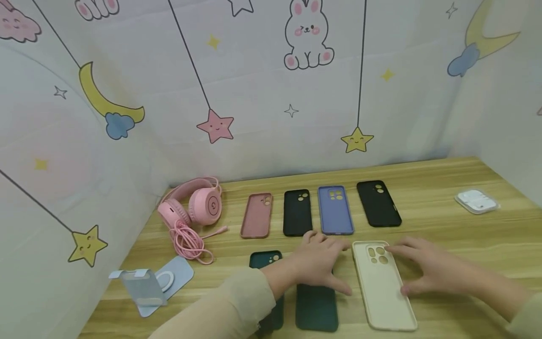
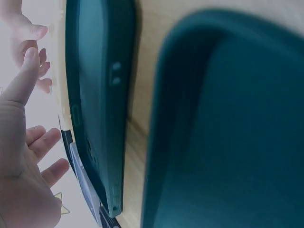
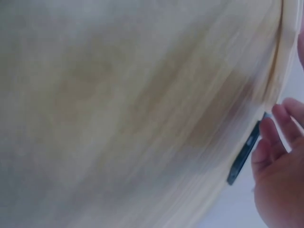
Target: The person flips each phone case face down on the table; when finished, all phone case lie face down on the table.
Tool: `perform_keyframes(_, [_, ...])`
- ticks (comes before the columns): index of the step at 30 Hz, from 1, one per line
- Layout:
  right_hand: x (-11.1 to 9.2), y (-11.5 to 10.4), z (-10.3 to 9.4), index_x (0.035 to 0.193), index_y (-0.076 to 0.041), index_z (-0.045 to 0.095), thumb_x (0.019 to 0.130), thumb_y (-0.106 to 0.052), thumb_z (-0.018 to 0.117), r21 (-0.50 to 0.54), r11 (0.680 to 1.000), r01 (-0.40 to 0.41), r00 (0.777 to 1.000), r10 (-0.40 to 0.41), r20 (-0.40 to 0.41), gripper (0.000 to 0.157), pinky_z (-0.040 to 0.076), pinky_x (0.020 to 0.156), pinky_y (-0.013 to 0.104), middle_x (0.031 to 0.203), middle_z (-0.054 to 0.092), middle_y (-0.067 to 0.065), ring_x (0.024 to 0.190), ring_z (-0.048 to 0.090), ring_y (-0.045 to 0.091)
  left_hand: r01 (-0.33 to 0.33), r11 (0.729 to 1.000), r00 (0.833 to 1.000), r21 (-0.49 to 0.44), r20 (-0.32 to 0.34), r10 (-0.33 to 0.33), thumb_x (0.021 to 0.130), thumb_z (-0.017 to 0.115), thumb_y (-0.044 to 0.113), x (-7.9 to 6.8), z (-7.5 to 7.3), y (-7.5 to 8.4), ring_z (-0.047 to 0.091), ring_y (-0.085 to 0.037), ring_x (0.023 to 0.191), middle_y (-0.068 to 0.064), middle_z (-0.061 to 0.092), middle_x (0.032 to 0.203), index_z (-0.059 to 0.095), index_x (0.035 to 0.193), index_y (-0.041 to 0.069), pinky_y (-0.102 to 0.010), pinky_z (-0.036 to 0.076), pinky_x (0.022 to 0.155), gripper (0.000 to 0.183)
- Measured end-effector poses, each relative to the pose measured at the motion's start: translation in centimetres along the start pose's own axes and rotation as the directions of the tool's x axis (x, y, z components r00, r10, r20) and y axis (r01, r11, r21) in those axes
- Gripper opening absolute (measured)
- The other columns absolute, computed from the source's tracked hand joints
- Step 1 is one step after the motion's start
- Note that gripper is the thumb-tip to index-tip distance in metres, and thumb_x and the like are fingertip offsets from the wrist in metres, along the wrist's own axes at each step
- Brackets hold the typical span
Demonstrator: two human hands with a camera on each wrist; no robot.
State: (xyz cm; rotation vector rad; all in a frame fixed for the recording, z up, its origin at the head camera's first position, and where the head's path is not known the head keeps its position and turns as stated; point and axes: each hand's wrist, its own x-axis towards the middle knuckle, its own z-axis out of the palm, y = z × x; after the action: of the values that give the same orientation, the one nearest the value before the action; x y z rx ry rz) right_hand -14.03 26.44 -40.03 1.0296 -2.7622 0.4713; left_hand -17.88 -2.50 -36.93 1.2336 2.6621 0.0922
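Observation:
In the head view, a cream phone case (image 1: 383,292) lies on the table between my two hands. My right hand (image 1: 436,266) is at its right side, fingertips and thumb close to or touching that edge. My left hand (image 1: 317,261) hovers over a dark green phone case (image 1: 316,308), hiding its upper part, with thumb and fingers spread. A second dark green case (image 1: 264,258) lies further left, partly covered by my forearm. The left wrist view shows my left hand (image 2: 28,166) holding nothing, above the green cases. Blurred tabletop fills most of the right wrist view, beside my right hand (image 3: 282,161).
Behind my hands lie a pink case (image 1: 257,216), a black case (image 1: 297,214), a purple-blue case (image 1: 336,212) and another black case (image 1: 378,205). Pink headphones (image 1: 205,205) with a coiled cable and a light-blue stand (image 1: 146,287) are left. A small clear-and-white box (image 1: 477,201) sits far right.

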Motion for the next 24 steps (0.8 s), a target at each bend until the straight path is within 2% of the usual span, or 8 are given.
perform_keyframes(13, [-0.2,-0.4,0.1,0.128,-0.003,0.055,0.068,-0.062,0.069,0.018,1.000,-0.025,1.000,0.024,0.020,0.085,0.045,0.082,0.049,0.119,0.052,0.005,0.103,0.053,0.026,0.021,0.999,1.000,0.047,0.001,-0.021,0.073,0.057,0.074,0.6,1.1,1.8,0.038,-0.013,0.120,0.013,0.043,0.134,0.042,0.134,0.028,-0.046,0.020,0.105,0.078])
perform_keyframes(19, [-0.3,-0.5,0.1,0.128,-0.003,0.056,0.068,-0.065,0.066,0.008,0.999,-0.034,0.999,0.034,0.030,0.086,0.048,0.080,0.046,0.119,0.052,0.002,0.101,0.054,0.022,0.041,0.997,0.998,0.070,-0.040,-0.038,0.075,0.053,0.074,0.7,1.1,2.3,0.037,-0.014,0.124,0.012,0.042,0.135,0.040,0.136,0.027,-0.046,0.022,0.105,0.078])
perform_keyframes(24, [-0.3,-0.6,-0.2,0.129,-0.002,0.054,0.067,-0.067,0.064,0.011,0.998,-0.056,0.997,0.055,0.059,0.090,0.048,0.080,0.048,0.119,0.053,0.005,0.102,0.055,0.026,0.042,0.995,0.996,0.096,-0.088,-0.033,0.078,0.050,0.074,0.9,1.2,2.4,0.038,-0.015,0.123,0.013,0.045,0.131,0.040,0.136,0.028,-0.045,0.023,0.105,0.075])
